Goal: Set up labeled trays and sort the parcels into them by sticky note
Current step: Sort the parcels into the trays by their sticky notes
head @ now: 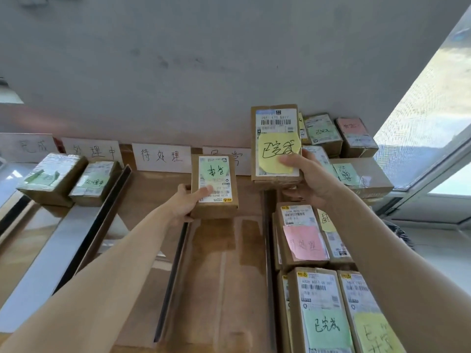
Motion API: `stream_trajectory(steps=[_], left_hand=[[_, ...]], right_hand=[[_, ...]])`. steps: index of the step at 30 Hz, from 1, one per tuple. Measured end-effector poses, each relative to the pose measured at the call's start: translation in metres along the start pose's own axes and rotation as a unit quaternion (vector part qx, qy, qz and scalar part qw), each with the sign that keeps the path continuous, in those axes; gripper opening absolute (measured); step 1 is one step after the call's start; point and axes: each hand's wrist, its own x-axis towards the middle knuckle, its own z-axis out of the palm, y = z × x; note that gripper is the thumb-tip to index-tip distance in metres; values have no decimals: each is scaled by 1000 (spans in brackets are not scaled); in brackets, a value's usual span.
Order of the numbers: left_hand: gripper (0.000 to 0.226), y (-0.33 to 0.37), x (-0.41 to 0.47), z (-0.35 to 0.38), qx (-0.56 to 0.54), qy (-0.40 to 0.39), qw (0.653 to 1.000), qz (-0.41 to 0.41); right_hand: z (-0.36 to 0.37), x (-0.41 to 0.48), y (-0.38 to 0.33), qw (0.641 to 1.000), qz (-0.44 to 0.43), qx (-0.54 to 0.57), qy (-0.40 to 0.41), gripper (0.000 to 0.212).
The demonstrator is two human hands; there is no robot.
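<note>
Left hand (pixel 184 200) gripping green-note parcel (pixel 214 186), right hand (pixel 309 179) gripping yellow-note parcel (pixel 276 143)

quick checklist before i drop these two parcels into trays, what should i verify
1. Left hand grips the green-note parcel firmly: ok.
2. Right hand grips the yellow-note parcel firmly: ok, thumb on the note.
3. Yellow note readable: ok, it appears to read 已完成.
4. Green note readable: cannot tell, its writing is upside down from here.
5. Tray label cards along the wall visible: not ok, the rightmost card is partly hidden behind the green-note parcel; 待处理 card is clear.
6. Room in the trays: ok, the cardboard tray below your hands is bare.
</note>
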Motion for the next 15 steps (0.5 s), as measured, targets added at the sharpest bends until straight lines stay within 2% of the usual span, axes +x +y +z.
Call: stream_trajectory(steps=[9, 13, 15], left_hand=[[92, 6, 48, 17, 52, 16, 996, -67], [86, 1, 57, 16, 38, 39, 995, -79], [75, 1, 59, 18, 17, 42, 996, -73]], right_hand=[[-7, 27, -2, 999, 2, 20, -30, 75], [-3, 26, 0, 999, 4, 23, -36, 61], [0, 23, 1, 999, 7, 24, -38, 56]])
